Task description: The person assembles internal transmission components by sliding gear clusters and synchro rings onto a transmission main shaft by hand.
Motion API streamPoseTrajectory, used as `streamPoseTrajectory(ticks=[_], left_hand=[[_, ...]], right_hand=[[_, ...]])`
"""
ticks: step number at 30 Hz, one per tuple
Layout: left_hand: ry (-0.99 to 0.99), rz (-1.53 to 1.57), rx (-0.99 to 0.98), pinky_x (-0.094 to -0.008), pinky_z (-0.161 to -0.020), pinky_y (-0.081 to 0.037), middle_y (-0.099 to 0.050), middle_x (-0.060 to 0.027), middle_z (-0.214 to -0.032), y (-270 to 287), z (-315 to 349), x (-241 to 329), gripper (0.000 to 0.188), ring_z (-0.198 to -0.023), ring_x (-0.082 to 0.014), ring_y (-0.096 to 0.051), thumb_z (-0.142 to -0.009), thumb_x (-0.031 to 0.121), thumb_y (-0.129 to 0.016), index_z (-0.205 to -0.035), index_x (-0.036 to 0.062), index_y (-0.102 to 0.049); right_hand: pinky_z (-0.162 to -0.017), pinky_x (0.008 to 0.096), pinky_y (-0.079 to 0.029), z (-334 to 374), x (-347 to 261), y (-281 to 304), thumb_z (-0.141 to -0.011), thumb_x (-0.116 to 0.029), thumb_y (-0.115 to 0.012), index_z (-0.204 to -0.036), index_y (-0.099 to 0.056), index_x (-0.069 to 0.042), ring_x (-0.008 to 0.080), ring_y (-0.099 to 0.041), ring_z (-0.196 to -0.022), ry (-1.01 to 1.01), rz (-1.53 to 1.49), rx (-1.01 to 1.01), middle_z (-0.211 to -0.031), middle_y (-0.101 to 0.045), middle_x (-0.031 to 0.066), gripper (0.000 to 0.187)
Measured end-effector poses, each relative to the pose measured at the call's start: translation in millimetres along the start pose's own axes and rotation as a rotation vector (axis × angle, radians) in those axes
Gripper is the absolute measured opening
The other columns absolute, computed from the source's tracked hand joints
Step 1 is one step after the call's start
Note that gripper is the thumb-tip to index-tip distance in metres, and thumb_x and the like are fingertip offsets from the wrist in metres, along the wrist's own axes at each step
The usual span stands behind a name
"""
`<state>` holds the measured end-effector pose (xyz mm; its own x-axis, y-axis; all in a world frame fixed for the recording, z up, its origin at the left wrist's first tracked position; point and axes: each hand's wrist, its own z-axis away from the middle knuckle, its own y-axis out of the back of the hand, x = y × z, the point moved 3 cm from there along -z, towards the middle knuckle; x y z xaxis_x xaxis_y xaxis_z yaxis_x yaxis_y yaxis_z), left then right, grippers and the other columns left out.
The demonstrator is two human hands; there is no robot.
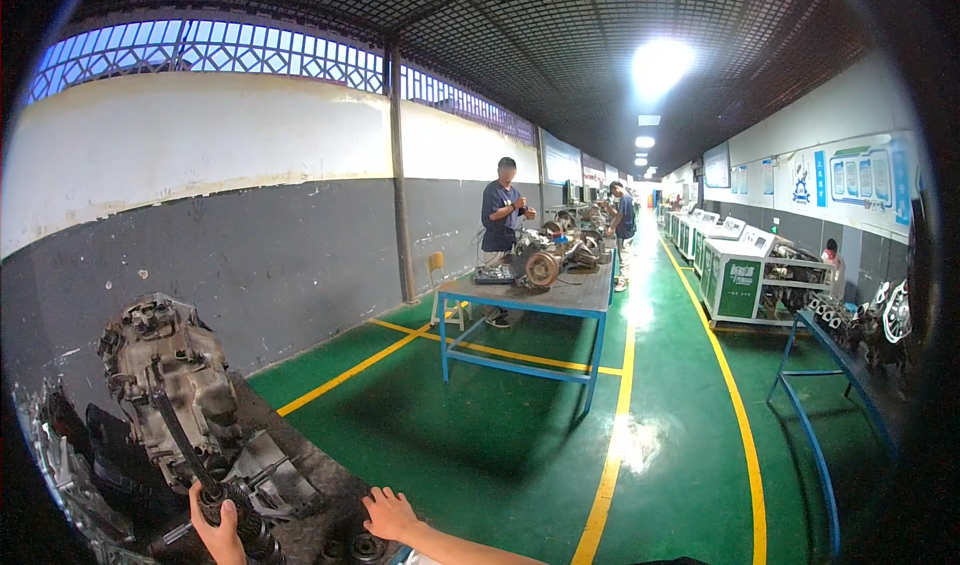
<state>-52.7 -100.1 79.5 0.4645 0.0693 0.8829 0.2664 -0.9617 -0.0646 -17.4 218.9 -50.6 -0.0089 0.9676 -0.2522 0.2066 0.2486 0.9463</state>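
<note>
At the lower left, my left hand (217, 533) is closed round the lower end of a dark gear shaft (182, 437), its thumb and fingers on either side. The long rod of this shaft leans up across a grey metal gearbox housing (175, 365). Stacked gears (258, 537) show just beside that hand, partly hidden by it. My right hand (390, 515) lies flat at the edge of the dark workbench (335, 485), fingers apart and holding nothing. Close to it are small round gears (368, 546). A grey cast bracket-like part (275, 477) sits between the two hands.
More metal castings (70, 475) crowd the bench's left end by the grey wall. Ahead stands a blue-framed table (520, 300) with mechanical parts, a person (503, 210) behind it and another person (624, 225) farther off. Another blue-framed table (850, 365) bears parts at right.
</note>
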Motion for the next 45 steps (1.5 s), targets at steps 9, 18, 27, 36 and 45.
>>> streamPoseTrajectory(ticks=[9,18,27,36,45], left_hand=[[0.024,0.069,-0.048,-0.0427,-0.106,-0.043,-0.039,-0.0168,-0.155,11.4,-10.6,-16.6,0.071,-0.132,-0.0274,-0.047,-0.096,0.038,-0.074,-0.154,0.0065,-0.046],[-0.03,0.034,0.008,-0.0482,-0.119,-0.031,-0.036,-0.0169,-0.159,18.0,-2.4,-8.5,0.077,-0.146,-0.0325,-0.038,-0.095,0.043,-0.075,-0.155,0.0064,-0.045],[0.075,0.024,0.012,-0.0454,-0.116,-0.035,-0.037,-0.0161,-0.159,23.0,-2.6,-4.6,0.074,-0.146,-0.0309,-0.037,-0.096,0.04,-0.075,-0.155,0.0064,-0.045],[0.007,-0.033,0.038,-0.0477,-0.115,-0.037,-0.038,-0.017,-0.157,12.2,8.3,11.8,0.075,-0.145,-0.0329,-0.038,-0.096,0.043,-0.074,-0.155,0.0056,-0.045],[-0.011,0.095,0.027,-0.0373,-0.091,-0.046,-0.04,-0.0121,-0.152,12.7,7.1,-3.8,0.069,-0.107,-0.0207,-0.052,-0.098,0.032,-0.074,-0.155,0.0055,-0.044]], right_hand=[[-0.101,0.0544,-0.05,-2.3,5.8,-2.6,-0.093,-0.031,-0.07,-0.13,-0.06,0.0,0.0383,-0.051,-0.13,-0.085,-0.019,-0.073,-0.132,-0.055,0.0197,0.049],[-0.1,0.0544,-0.05,-4.0,-2.7,-5.7,-0.083,-0.014,-0.073,-0.132,-0.059,-0.003,0.0391,-0.052,-0.128,0.071,0.007,-0.05,-0.134,-0.054,0.0181,0.053],[-0.097,0.0576,-0.046,-4.7,0.9,-5.1,-0.091,-0.021,-0.068,-0.133,-0.059,-0.002,0.0385,-0.05,-0.129,0.029,-0.024,-0.049,-0.133,-0.054,0.0188,0.047],[-0.104,0.0578,-0.046,-0.6,7.4,0.8,-0.096,-0.034,-0.065,-0.129,-0.06,0.0,0.0414,-0.048,-0.133,-0.17,-0.037,-0.117,-0.131,-0.055,0.0225,0.048],[-0.1,0.0565,-0.049,-5.2,7.2,-8.7,-0.089,-0.013,-0.066,-0.133,-0.057,0.001,0.0424,-0.051,-0.128,0.045,-0.032,-0.103,-0.133,-0.051,0.0222,0.047]])
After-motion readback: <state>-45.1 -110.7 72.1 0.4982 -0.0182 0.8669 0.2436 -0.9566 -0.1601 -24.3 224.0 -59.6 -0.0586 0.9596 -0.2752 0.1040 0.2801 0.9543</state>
